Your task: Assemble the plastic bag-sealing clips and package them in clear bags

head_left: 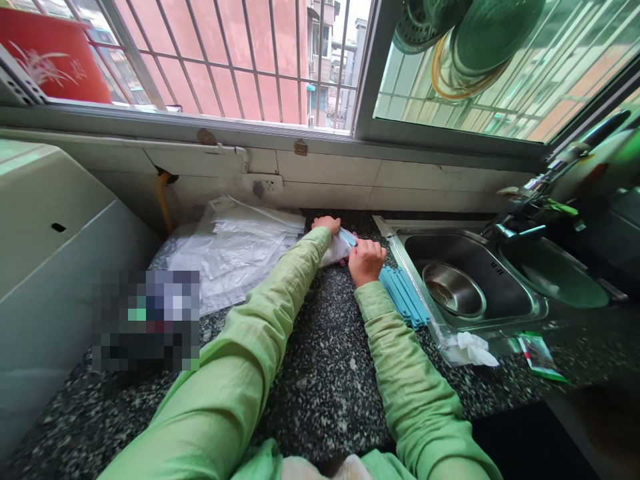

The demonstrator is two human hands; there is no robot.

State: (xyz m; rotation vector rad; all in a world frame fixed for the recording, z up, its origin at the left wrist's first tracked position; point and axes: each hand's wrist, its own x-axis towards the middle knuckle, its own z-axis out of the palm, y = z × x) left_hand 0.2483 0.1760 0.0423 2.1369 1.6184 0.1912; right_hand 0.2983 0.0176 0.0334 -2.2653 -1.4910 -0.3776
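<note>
Toward the back of the counter, my left hand (326, 225) is closed on the upper edge of a small whitish plastic bag (334, 252). My right hand (367, 261) is curled at the bag's right side, its fingers closed around the end of a light-blue strip (348, 237) at the bag's mouth. Its fingertips are partly hidden, so the exact grip is unclear. Just right of that hand lies a row of similar long blue strips (405, 297), flat on the counter beside the sink. Small pink bits show around the bag.
Clear plastic bags (250, 243) are piled on the left of the speckled counter (325, 373). A sink (520, 310) with a steel bowl (454, 291) stands right, a crumpled tissue (477, 349) and a green-edged packet (541, 357) before it. A pale appliance (65, 267) borders the left.
</note>
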